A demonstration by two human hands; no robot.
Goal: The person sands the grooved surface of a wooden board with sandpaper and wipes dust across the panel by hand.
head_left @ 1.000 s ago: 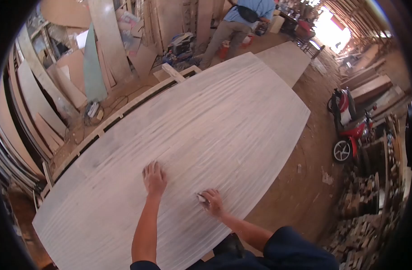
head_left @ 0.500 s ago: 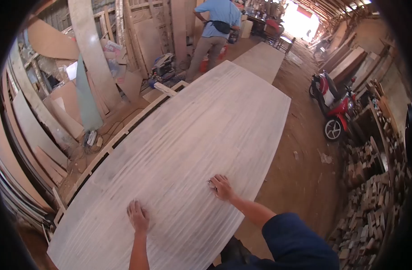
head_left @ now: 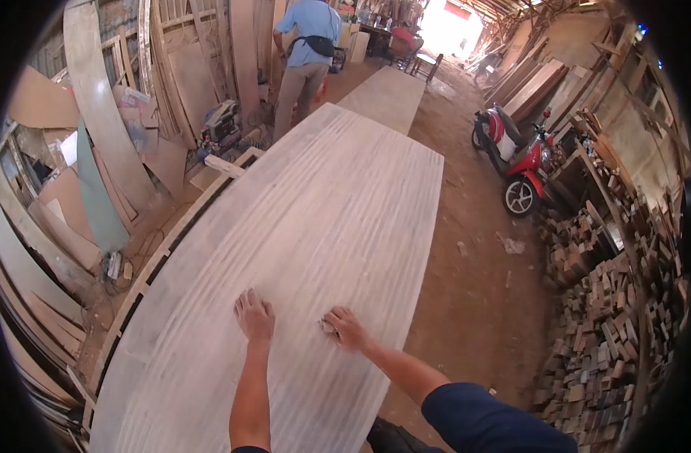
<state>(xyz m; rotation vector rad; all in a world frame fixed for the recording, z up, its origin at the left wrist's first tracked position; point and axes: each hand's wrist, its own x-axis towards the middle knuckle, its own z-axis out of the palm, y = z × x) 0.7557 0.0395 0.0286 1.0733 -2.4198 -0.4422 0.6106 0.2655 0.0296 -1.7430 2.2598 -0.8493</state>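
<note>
Left hand (head_left: 255, 317) flat, fingers slightly spread, on a long pale streaked panel (head_left: 315, 219), right hand (head_left: 348, 329) curled round a small pale piece (head_left: 329, 328) against it, both inside its edges, broad brown floor (head_left: 470, 325) between its right edge and stacked wood offcuts (head_left: 590, 347)

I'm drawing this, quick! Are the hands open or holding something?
Left hand: open, palm down on the pale board.
Right hand: closed around a small pale thing, too small to identify.
</note>
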